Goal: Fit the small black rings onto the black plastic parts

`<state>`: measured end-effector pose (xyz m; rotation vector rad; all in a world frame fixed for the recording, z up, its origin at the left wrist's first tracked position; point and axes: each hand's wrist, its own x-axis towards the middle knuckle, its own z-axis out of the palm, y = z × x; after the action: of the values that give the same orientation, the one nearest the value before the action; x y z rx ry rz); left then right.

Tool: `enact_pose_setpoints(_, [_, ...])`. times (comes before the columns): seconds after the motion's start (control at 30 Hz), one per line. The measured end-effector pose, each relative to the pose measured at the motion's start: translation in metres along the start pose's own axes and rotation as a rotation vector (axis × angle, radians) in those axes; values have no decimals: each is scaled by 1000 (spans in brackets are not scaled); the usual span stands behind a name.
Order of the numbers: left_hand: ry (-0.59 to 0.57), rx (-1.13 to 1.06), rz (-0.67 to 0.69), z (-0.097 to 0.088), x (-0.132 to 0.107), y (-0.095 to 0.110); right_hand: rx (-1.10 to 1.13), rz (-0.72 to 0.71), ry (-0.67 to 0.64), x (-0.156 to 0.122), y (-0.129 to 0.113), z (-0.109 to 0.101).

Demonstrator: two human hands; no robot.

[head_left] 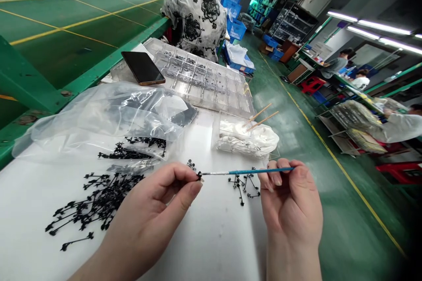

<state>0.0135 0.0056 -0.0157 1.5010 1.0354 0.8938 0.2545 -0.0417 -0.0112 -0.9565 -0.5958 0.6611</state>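
Between the thumb and forefinger of my left hand (161,210) is a small black part (199,176), mostly hidden by the fingertips. My right hand (290,202) pinches the far end of a thin blue paintbrush (250,171), held level. Its pale tip end meets the black part. A heap of black stick-like parts with knobbed ends (105,199) lies beside my left hand on the white table surface (211,237). Close to my right hand lie several similar parts with lighter dots (242,186). Small round grey pieces (191,165) sit just behind my left fingertips.
A clear plastic bag (108,114) spreads across the left back. Behind it lie a phone (143,67) and a compartment tray (198,74) of small pieces. A clear box (244,138) holds white material and two wooden sticks. A person in a flowered top (198,22) sits beyond.
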Motion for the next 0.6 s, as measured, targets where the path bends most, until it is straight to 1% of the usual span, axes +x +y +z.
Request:
enact_pose_setpoints(0.27, [-2, 25, 24, -2, -2, 1, 17, -5, 17, 1, 0, 0])
enact_pose_setpoints(0.6, [-9, 25, 21, -1, 0, 2, 31, -10, 6, 0, 0, 2])
